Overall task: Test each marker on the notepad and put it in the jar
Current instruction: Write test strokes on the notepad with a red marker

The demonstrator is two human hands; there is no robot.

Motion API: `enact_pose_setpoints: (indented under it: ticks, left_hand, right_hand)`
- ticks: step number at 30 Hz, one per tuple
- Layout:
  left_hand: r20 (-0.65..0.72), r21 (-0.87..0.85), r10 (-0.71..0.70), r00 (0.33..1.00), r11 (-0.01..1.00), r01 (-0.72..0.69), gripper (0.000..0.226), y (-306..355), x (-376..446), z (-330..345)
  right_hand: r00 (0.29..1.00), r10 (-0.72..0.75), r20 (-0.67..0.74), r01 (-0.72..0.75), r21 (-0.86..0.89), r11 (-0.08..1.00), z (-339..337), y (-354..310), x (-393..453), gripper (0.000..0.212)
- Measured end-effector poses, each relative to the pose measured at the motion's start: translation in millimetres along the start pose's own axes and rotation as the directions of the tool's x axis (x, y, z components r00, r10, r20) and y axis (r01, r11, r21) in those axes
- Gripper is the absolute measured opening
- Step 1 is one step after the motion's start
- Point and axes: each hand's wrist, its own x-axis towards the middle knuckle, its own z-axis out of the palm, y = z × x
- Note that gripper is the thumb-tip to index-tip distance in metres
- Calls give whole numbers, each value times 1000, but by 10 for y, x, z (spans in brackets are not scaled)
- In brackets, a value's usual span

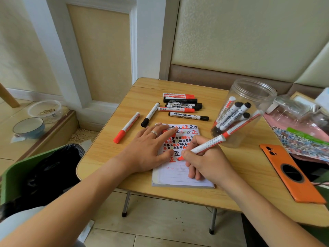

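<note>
From the head view, we are in the middle of the testing step. Our right hand (204, 163) grips an uncapped red whiteboard marker (210, 143), fingers curled round the barrel, with the tip on the notepad (179, 177) just below rows of red and black test marks. Our left hand (151, 148) lies flat with straight fingers, pressing the page down; a red cap (169, 133) lies under its fingertips, though we cannot tell whether it is held or merely covered.

We judge that the next move calls for finishing the stroke, fitting the cap back on, then carrying the marker to the right and dropping it through the jar's wide mouth.

The clear plastic jar (249, 97) stands on the bench (114, 157) just right of the notepad, open at the top. It holds several capped markers leaning inside, both black-capped and red. At the far side of the bench a cluster of red and black markers (183, 106) lies loose, apparently untested, with one red marker (126, 127) and one black-capped marker (150, 114) lying apart to its left.

On the floor, a clear bowl (45, 110) holds something granular, and a blue bowl (28, 127) sits beside it.
</note>
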Motion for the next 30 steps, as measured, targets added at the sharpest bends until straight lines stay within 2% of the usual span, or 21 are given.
enact_pose_setpoints:
  ticks: [9, 17, 22, 26, 30]
  left_hand:
    - [-8, -18, -1, 1000, 1000, 1, 75, 5, -10, -10]
    - [-10, -28, 5, 1000, 1000, -5, 70, -2, -6, -13]
    - [-91, -59, 32, 995, 998, -38, 68, 18, -31, -40]
    - [-250, -63, 84, 965, 993, -103, 46, 37, -49, -66]
    - [-293, -148, 84, 952, 980, -132, 21, 40, -54, -84]
  right_hand:
    - [999, 11, 40, -11, -1, 1000, 3, -18, -9, 18]
    - [998, 58, -35, -59, -4, 998, -15, -8, 17, 18]
    - [997, 61, -49, -61, -16, 998, -15, -9, 17, 17]
    - [997, -2, -80, 9, 85, 996, -17, -12, 24, 16]
    - [994, -74, -86, 92, 222, 971, -14, -28, 51, 14]
